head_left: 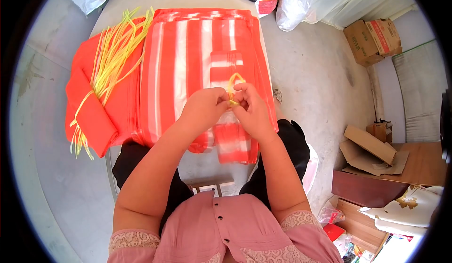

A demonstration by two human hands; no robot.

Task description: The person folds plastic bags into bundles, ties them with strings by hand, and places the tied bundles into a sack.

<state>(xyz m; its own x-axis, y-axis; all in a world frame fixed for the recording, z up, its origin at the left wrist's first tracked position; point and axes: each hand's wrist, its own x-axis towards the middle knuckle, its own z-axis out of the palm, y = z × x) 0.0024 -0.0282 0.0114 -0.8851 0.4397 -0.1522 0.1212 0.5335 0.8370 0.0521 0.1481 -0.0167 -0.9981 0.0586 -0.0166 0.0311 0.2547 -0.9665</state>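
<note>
A narrow folded bundle of red-and-white striped plastic [231, 143] lies over the right part of a large striped stack [193, 51]. Around the middle of this bundle runs a yellow plastic strip [231, 80], with a loop standing up above my fingers. My left hand [205, 105] pinches the strip from the left. From the right, my right hand [252, 110] has fingers closed on it too, its fingertips close to the left ones. The fingers partly hide where the strip crosses.
Many loose yellow strips [115, 58] lie on plain red plastic [77, 84] at the left, across a rolled red piece [96, 124]. A table [129, 0] carries the stack. Cardboard boxes [373, 41] stand on the right, with flattened cardboard [372, 152] on a brown cabinet [423, 161].
</note>
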